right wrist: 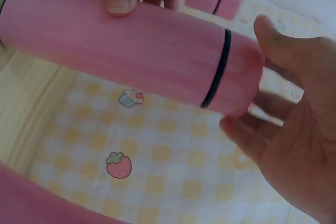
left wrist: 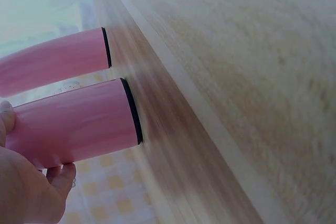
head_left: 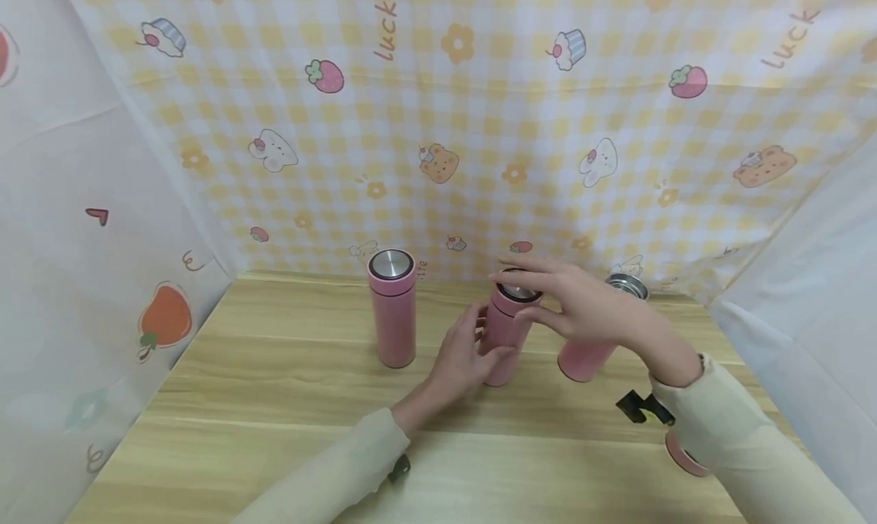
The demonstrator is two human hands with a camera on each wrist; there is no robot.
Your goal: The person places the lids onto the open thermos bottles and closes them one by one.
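A pink thermos (head_left: 502,333) with a steel-topped lid (head_left: 518,291) stands on the wooden table, leaning slightly in the head view. My left hand (head_left: 460,356) grips its body, thumb on the near side and fingers round the far side. Over the top is my right hand (head_left: 582,299), its fingers spread about the lid. In the right wrist view, the right thumb (right wrist: 275,40) is beside the lid's edge and the fingertips are at its opposite edge. A gap shows between the palm and the lid's end.
Another lidded pink thermos (head_left: 395,311) stands to the left. At the right, partly behind my right hand, is a pink thermos without its lid (head_left: 582,359), steel rim showing. A loose pink lid (head_left: 685,457) lies near my right sleeve. A checked cloth (head_left: 384,128) hangs behind the table.
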